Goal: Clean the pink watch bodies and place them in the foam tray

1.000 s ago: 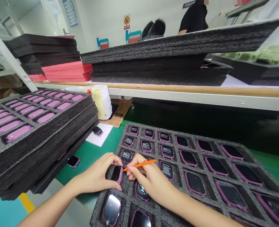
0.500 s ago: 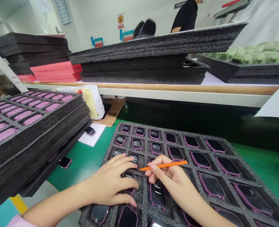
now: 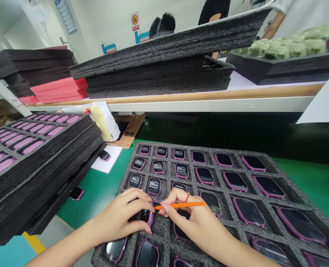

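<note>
My right hand (image 3: 189,215) pinches a slim orange pointed stick (image 3: 186,204). Its tip meets the right edge of a purple-framed smartwatch (image 3: 147,216) in the black foam tray (image 3: 164,218). Around that watch curl the fingers and thumb of my left hand (image 3: 128,211), covering part of it. Rows of similar watch bodies without straps lie screen up in the tray's slots. Those towards the far left, such as one watch (image 3: 154,186), show white text. Farther right the screens are dark, as on another watch (image 3: 248,211).
Stacked foam trays (image 3: 55,148) of purple watches stand at left, beside a loose watch (image 3: 77,193) on the green table. Another watch (image 3: 104,155) rests on white paper. A shelf (image 3: 181,105) above carries black foam sheets (image 3: 159,74). People are behind it.
My left hand's spread fingers have drawn in around one watch, whose screen text is no longer visible. My right hand has brought the orange stick left and down to that watch's edge.
</note>
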`<state>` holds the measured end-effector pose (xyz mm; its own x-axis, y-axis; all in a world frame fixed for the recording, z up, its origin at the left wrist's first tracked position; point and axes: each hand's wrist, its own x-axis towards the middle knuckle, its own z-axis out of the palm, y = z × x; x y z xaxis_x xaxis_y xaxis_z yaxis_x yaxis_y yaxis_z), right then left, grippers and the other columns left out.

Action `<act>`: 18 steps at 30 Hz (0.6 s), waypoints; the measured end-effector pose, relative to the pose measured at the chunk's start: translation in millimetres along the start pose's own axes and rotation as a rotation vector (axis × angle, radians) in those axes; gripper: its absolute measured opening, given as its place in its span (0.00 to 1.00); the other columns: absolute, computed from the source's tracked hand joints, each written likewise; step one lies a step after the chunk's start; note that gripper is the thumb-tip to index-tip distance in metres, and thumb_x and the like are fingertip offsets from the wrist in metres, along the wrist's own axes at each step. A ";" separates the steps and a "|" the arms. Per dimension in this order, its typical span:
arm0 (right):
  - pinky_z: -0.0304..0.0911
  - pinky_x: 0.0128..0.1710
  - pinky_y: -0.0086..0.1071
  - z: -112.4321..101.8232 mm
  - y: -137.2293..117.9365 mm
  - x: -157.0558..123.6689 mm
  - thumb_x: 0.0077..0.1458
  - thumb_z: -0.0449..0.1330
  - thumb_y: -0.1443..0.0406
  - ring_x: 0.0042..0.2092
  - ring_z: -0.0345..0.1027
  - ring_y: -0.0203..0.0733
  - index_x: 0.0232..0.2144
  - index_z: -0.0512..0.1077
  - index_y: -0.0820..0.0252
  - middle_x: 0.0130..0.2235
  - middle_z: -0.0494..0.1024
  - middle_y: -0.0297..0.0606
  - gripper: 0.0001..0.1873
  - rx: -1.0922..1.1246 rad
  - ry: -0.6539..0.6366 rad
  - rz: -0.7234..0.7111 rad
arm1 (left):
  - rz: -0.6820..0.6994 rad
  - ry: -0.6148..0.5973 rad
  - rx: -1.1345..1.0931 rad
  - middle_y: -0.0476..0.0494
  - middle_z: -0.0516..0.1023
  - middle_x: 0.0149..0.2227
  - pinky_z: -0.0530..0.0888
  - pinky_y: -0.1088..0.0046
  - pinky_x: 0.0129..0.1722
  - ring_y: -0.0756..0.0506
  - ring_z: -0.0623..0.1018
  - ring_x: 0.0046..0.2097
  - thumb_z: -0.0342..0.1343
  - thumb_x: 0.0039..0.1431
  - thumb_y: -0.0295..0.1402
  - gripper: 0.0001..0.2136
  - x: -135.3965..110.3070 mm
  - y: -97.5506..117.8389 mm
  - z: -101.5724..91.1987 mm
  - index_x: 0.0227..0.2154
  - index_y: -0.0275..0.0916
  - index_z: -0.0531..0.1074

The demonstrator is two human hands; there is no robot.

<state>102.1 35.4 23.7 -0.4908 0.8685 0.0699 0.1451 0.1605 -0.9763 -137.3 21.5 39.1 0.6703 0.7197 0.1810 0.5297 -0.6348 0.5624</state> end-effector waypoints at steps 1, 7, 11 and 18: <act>0.67 0.41 0.34 0.3 0.4 0.3 0.64 0.56 0.63 0.37 0.76 0.41 0.30 0.72 0.55 0.32 0.79 0.33 0.10 -0.003 0.006 -0.004 | -0.018 -0.003 -0.024 0.40 0.77 0.49 0.73 0.59 0.56 0.41 0.74 0.55 0.63 0.60 0.41 0.17 0.3 0.1 -0.3 0.49 0.43 0.71; 0.67 0.39 0.35 -5.5 -5.3 0.3 0.63 0.58 0.60 0.35 0.75 0.42 0.29 0.74 0.55 0.31 0.79 0.34 0.11 -0.037 -0.025 -0.033 | -0.172 -0.039 -0.054 0.41 0.76 0.49 0.73 0.58 0.53 0.41 0.75 0.51 0.67 0.56 0.44 0.21 4.4 5.5 -5.6 0.47 0.42 0.68; 0.68 0.39 0.36 -23.9 -15.1 -5.3 0.63 0.58 0.58 0.36 0.76 0.43 0.31 0.74 0.54 0.32 0.80 0.35 0.10 -0.056 0.081 -0.036 | -0.180 -0.114 0.027 0.43 0.75 0.46 0.73 0.60 0.52 0.41 0.73 0.50 0.66 0.56 0.44 0.19 15.2 19.8 -12.4 0.46 0.42 0.70; 0.71 0.35 0.37 -42.4 0.4 -22.7 0.59 0.59 0.45 0.32 0.75 0.42 0.32 0.72 0.56 0.31 0.78 0.38 0.21 0.000 0.218 0.018 | 0.182 -0.176 0.155 0.32 0.67 0.61 0.65 0.50 0.63 0.32 0.66 0.65 0.59 0.62 0.48 0.21 43.8 40.9 17.9 0.52 0.43 0.74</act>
<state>149.8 35.6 30.4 -0.2904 0.9522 0.0946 0.1521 0.1436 -0.9779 -76.9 22.0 55.5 0.8340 0.5391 0.1175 0.4567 -0.7939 0.4015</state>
